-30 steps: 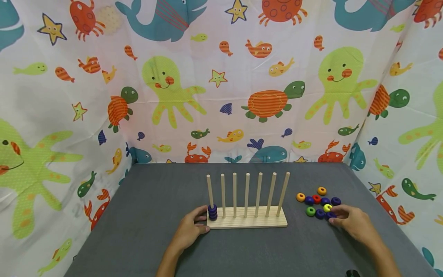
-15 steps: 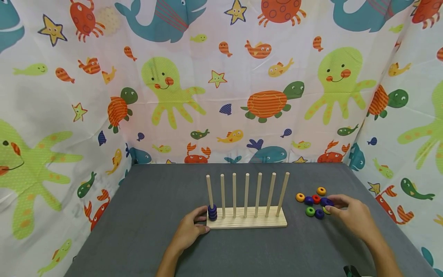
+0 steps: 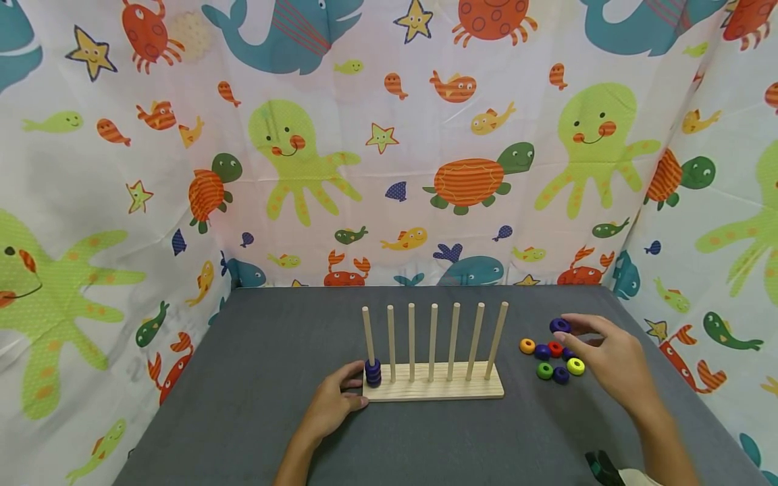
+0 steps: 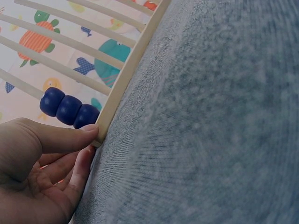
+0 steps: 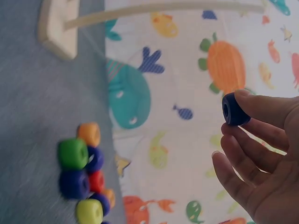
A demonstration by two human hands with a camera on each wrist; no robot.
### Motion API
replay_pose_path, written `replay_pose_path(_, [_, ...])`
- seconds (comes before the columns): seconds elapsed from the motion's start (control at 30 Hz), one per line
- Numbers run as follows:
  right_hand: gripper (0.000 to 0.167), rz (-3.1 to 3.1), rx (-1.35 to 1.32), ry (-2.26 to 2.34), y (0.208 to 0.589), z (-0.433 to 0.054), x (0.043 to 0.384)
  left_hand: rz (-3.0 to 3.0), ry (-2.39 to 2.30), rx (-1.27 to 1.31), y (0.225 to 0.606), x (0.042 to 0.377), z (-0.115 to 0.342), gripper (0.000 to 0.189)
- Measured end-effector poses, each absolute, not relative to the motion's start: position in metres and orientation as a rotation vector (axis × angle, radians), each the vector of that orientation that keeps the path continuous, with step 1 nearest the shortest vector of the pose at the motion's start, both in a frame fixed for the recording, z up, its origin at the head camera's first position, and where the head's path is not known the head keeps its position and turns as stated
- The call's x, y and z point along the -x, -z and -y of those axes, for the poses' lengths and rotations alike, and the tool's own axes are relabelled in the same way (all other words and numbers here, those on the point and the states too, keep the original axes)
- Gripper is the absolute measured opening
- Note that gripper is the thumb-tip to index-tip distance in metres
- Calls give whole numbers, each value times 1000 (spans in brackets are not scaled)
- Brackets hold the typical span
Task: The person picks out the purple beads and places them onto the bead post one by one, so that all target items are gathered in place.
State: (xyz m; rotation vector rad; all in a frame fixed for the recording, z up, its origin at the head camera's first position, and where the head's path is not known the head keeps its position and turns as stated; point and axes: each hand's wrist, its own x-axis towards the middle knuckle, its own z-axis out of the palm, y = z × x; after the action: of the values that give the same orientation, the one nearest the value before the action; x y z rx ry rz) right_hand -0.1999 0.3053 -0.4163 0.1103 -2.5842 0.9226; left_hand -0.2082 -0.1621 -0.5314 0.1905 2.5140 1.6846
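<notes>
A wooden peg rack (image 3: 425,390) with a row of upright pegs stands mid-table. Three dark blue beads (image 4: 69,108) are stacked on its leftmost peg. My left hand (image 3: 331,401) grips the left end of the base, thumb on its near edge in the left wrist view. To the right, my right hand (image 3: 614,358) pinches a dark blue bead (image 5: 235,109) between thumb and index finger, raised above the table. Below it lie loose beads: a green bead (image 3: 544,370), a yellow bead (image 3: 575,366), a red bead (image 5: 96,181), and several blue and orange ones, some partly hidden by others.
The grey tabletop (image 3: 273,344) runs back to a fabric curtain (image 3: 389,196) printed with sea animals, which also closes both sides. A dark strap-like object (image 3: 602,467) shows beside the right forearm at the bottom edge.
My right hand has taken a dark blue bead from the loose group and lifted it up and leftward. The left hand and the rack have stayed put.
</notes>
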Motion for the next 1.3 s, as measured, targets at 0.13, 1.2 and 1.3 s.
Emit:
replay_pose_path(0.13, [41, 2515, -161, -946, 406, -292, 198, -2513, -1686, -189, 531, 209, 162, 68])
replay_pose_path(1.2, [38, 2264, -524, -1063, 362, -204, 209, -2483, -1749, -216, 530, 207, 162, 69])
replay_pose_path(1.3, [39, 2227, -576, -1081, 360, -197, 210, -2489, -1745, -213, 530, 208, 162, 69])
